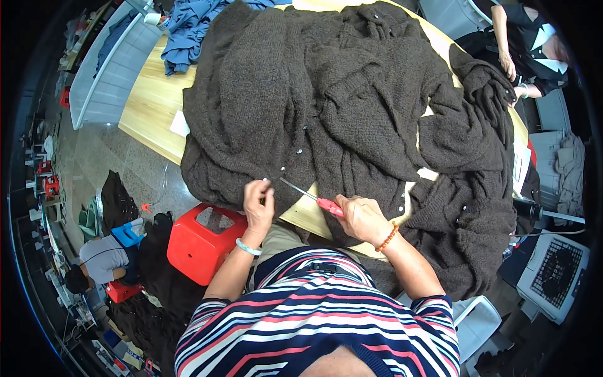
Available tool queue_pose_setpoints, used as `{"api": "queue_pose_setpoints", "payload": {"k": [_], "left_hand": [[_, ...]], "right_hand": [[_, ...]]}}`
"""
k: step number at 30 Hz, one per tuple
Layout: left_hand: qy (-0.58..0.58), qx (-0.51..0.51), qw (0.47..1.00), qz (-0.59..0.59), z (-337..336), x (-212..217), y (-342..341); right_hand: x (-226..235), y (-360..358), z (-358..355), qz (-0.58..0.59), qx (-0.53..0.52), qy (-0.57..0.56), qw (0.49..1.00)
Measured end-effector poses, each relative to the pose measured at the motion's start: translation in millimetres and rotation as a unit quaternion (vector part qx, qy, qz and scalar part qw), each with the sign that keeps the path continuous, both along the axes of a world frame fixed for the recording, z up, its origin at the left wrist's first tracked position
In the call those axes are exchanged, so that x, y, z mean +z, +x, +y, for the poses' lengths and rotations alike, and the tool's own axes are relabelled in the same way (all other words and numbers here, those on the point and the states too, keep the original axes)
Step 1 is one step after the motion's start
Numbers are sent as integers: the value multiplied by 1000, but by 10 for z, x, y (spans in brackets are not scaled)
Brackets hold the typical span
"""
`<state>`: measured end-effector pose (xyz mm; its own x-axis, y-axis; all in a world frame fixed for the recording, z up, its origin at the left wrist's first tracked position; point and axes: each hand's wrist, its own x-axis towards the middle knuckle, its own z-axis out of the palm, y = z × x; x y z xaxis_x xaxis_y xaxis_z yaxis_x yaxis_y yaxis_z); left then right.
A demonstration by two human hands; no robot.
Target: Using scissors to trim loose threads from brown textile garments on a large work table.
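Status: big dark brown knitted cardigan (352,107) spread over most of the pale wooden surface (151,94), its near hem draped off the near edge toward the person.

Left hand (259,204) — fingers pinched together on the cardigan's near hem, at the near edge of the surface, beside a row of small pale buttons (299,151). Cannot tell if a loose thread sits in the pinch; too small.

Right hand (359,217) — closed around the red handle of a pair of small metal-bladed thread snips (311,196), blade tips aimed left at the pinched spot, just short of the left fingers.

Risks, as a judgement:
- blades very near the left fingertips — a slip or jerk could nick skin
- loose, open knit — a blade catching a loop instead of a stray end would cut a hole
- much fabric hangs off the near edge, so its weight could drag the hem out of the pinch

Around: blue cloth (188,25) at the far left corner, red plastic stool (204,242) on the floor below the near edge, another person's hand (507,63) at the far right.
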<state>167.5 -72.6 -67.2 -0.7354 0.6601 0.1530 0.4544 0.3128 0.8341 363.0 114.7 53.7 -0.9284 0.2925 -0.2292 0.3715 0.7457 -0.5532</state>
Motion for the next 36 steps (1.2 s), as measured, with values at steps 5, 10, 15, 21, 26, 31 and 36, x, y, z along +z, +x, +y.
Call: {"api": "queue_pose_setpoints", "payload": {"k": [5,10,15,21,26,31,36], "left_hand": [[-71,152,985,-47,106,-442,-215],[16,103,948,-300,105,-677,-290],[-140,-41,947,-286,-110,-384,-288],[86,192,900,-383,-51,152,-1338],[209,301,810,-459,405,309,-2554],[267,194,856,-397,740,292,-3100],[344,93,849,-390,932,866,-2736]], "right_hand": [[-74,-114,-112,-6,19,20,1000],[-59,-203,-228,-17,61,41,997],[44,-154,-42,-23,5,-14,1000],[134,-115,127,-58,-51,14,997],[172,-292,98,-49,-65,27,996],[254,-452,75,-42,-76,21,996],[386,-534,177,-10,-115,14,993]]}}
